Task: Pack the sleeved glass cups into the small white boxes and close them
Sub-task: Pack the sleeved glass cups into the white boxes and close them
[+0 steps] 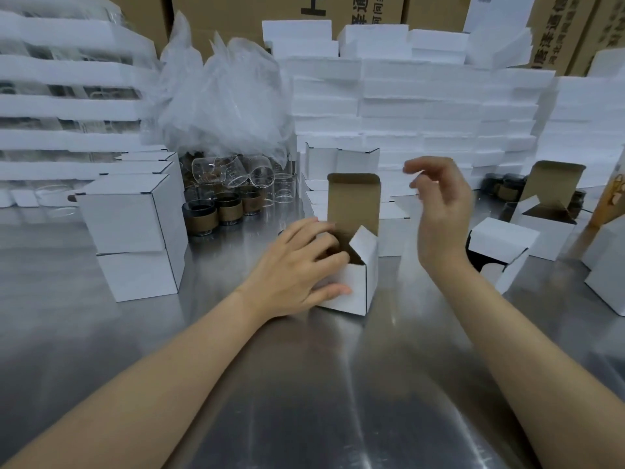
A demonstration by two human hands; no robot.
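Note:
A small white box (355, 286) stands open in the middle of the metal table, its brown-lined lid flap upright. My left hand (297, 265) grips the box's left side, fingers curled over its rim into the opening and thumb along the front wall. What lies inside the box is hidden. My right hand (439, 204) hovers in the air to the right of the lid, fingers loosely curled and holding nothing. Several sleeved glass cups (216, 211) with brown bands stand behind and to the left of the box.
Closed white boxes (135, 231) are stacked at the left. Bare clear glasses (236, 174) and a heap of plastic bags (223, 96) sit behind. Flat white box blanks (406, 106) pile up at the back. More open boxes (548, 211) stand at the right.

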